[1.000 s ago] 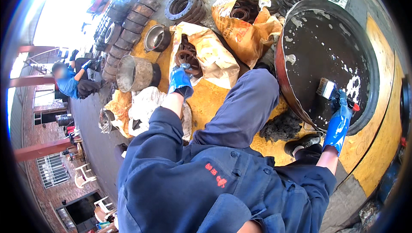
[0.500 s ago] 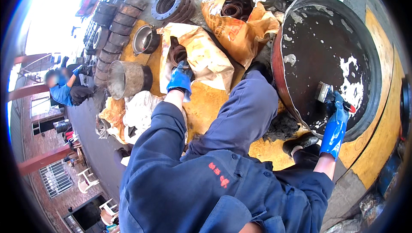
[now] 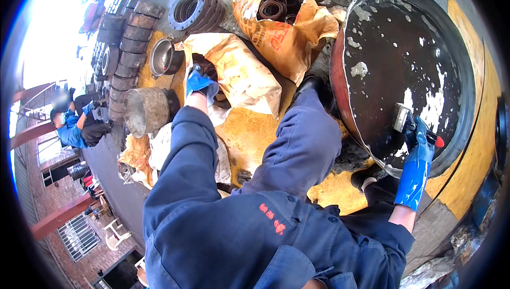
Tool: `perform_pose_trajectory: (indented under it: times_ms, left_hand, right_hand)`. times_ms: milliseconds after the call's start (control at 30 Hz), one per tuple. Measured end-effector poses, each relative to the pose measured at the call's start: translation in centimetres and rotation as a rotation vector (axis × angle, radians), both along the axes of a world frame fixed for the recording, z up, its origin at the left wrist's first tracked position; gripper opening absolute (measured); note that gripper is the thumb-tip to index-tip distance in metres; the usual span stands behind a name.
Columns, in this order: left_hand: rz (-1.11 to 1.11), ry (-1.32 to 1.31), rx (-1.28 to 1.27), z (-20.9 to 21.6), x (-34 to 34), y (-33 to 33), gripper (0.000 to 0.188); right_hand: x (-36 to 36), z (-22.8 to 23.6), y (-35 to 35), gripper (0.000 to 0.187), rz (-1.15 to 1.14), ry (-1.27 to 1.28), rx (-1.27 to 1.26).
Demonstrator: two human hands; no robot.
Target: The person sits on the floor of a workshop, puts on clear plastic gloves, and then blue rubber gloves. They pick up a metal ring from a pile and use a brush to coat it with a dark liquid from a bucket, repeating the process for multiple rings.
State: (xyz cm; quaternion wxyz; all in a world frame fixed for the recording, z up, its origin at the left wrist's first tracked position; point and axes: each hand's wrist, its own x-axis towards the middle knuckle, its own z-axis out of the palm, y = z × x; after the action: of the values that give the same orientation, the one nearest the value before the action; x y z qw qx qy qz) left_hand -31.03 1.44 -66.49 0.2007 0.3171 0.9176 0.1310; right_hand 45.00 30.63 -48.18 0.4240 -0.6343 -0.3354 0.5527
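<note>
Brush (image 3: 401,119) at six o'clock in a round tub (image 3: 468,92)

Right hand (image 3: 419,148) was closed around the handle, at two o'clock. Left hand (image 3: 200,83), at ten, met the near sack (image 3: 244,71); its grip could not be told. Work appeared unfinished: white patches (image 3: 434,103) streaked the dark interior, and rings (image 3: 272,10) sat in the far sack (image 3: 281,42).

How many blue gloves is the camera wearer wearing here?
2: one on the left hand, at the mouth of the tan sack; one on the right hand, gripping a brush at the round tub.
</note>
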Motion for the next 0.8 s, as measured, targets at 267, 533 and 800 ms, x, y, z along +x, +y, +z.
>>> perform_pose_trajectory:
  times_ms: [267, 533, 800]
  left_hand:
    - [0.513, -0.845, 0.677, 13.2, 14.3, 4.7, 0.043]
    - [-0.553, -0.946, 0.437, 31.8, 31.5, 27.2, 0.053]
    - [-0.771, -0.535, 0.244, 23.2, 47.3, 39.2, 0.076]
  right_hand:
    - [2.8, 2.5, 0.2, 0.027, -0.148, 0.01, 0.122]
    - [5.5, 5.6, 0.2, 0.027, -0.274, 0.138, 0.211]
    - [7.9, 8.6, -2.8, 0.027, -0.372, 0.215, 0.208]
